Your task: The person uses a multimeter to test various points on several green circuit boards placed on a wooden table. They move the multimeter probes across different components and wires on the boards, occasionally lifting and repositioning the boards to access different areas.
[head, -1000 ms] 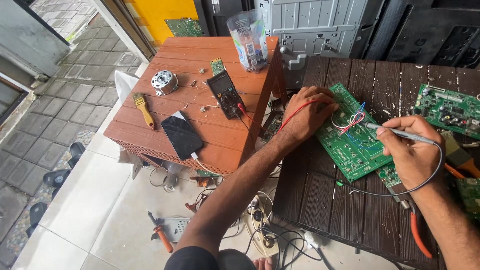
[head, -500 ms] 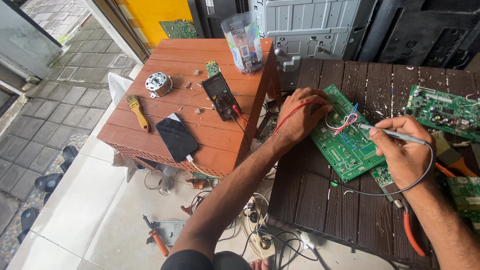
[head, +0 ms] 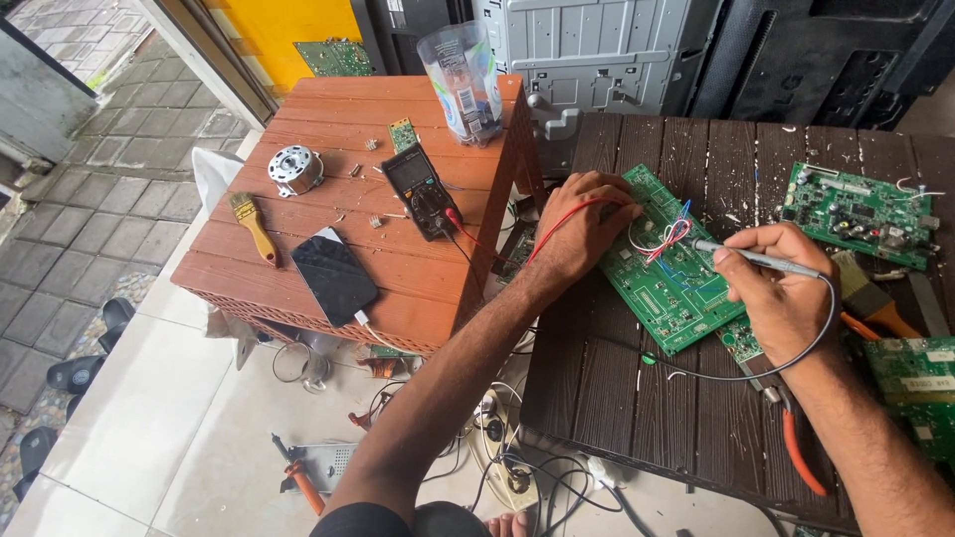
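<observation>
A green circuit board (head: 668, 283) lies on a dark wooden table (head: 637, 398). My left hand (head: 580, 227) rests on the board's left edge and pinches a probe with a red lead that runs back to a black multimeter (head: 420, 189). My right hand (head: 786, 293) grips a grey probe (head: 756, 259) like a pen, its tip touching the board beside a bundle of red, blue and white wires (head: 668, 237). A black lead loops from that probe under my wrist.
A brown stool-like table (head: 298, 109) holds a phone (head: 333, 274), a paintbrush (head: 253, 227), a small round motor (head: 295, 169) and a clear plastic bottle (head: 463, 85). More green boards (head: 858, 214) and orange-handled pliers (head: 801, 452) lie at right. Cables and a screwdriver (head: 298, 475) litter the floor.
The view has shifted slightly, so everything sits a little lower and left in frame. Both hands stay on the board with their probes, and the right probe tip has barely moved.
</observation>
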